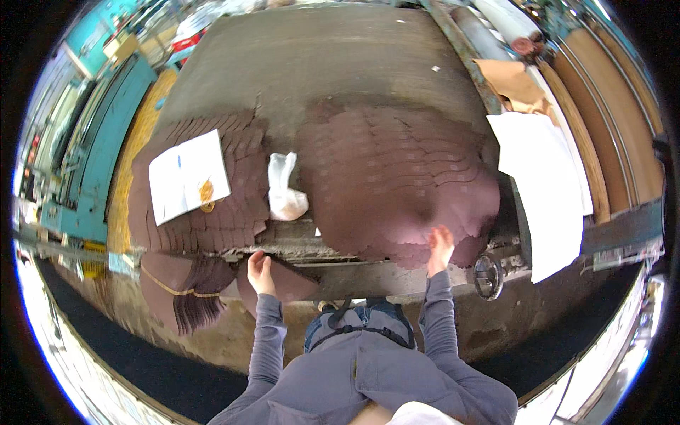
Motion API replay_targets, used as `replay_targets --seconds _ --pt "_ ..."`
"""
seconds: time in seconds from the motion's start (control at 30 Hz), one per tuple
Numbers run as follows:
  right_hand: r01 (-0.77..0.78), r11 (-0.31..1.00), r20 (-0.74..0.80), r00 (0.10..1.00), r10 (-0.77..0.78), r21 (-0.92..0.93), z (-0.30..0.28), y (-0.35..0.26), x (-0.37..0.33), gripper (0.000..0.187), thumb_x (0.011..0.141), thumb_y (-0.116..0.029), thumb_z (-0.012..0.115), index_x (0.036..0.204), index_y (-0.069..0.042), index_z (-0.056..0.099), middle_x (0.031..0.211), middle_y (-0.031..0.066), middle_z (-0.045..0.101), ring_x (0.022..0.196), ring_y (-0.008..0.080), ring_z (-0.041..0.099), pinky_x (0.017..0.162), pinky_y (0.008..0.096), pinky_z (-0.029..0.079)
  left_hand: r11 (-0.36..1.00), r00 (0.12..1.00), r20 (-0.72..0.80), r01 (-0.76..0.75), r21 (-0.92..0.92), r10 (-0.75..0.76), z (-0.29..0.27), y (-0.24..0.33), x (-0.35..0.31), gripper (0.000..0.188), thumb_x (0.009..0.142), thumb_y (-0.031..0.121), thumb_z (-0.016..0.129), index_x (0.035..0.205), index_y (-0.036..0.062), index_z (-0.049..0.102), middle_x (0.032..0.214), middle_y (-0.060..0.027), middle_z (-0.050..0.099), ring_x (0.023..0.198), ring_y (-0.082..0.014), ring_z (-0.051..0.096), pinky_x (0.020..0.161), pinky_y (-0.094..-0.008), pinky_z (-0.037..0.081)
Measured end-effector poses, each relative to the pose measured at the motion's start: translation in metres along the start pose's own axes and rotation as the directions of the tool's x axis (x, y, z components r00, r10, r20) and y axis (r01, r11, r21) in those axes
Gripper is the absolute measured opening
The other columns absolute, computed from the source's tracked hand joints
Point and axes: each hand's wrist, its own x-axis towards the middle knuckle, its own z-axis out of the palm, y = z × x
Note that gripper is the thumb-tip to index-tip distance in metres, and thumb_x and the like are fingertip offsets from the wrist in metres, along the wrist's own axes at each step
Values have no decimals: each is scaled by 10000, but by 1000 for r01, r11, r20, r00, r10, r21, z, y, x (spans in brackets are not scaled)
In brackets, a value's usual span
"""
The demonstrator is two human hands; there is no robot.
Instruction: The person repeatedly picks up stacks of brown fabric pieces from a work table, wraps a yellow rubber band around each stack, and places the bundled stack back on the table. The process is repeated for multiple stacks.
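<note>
In my left hand (pixel 261 273), fingers bent around the upper edge, are flat dark-brown cut pieces (pixel 287 283) hanging at the table's front edge. How many pieces there are I cannot tell. My right hand (pixel 440 249) rests at the front of a wide spread of overlapping brown pieces (pixel 397 170), fingers stretched out and slightly bent. Left of my left hand, a bundle of brown pieces (pixel 166 278) with a yellow band around it overhangs the edge. Behind that lies another overlapping spread of brown pieces (pixel 244 191).
White paper (pixel 170 188) carrying a pen and yellow rubber bands (pixel 206 193) lies on the left spread. A knotted plastic bag (pixel 287 200) stands between the spreads. On the right are a handwheel (pixel 488 276), white sheets (pixel 542 191) and brown rollers (pixel 588 99). Teal machinery (pixel 99 163) stands left.
</note>
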Motion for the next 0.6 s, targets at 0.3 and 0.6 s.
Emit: replay_targets --seconds 0.3,0.6 --pt "-14 940 -623 753 -214 -340 -60 -17 115 541 856 -188 646 1331 -47 429 1334 145 429 1228 294 403 1034 407 334 996 746 661 -62 -57 84 235 109 55 122 877 6 592 993 -12 625 952 -65 660 942 -143 626 837 -243 479" --pt "-132 814 -550 796 -252 -565 -62 -35 148 629 895 -361 589 1400 -52 378 1444 162 373 1320 347 297 1097 435 217 901 289 957 -406 153 -32 504 138 90 287 880 171 628 1127 29 588 1108 -97 642 1045 -187 604 900 -314 465"
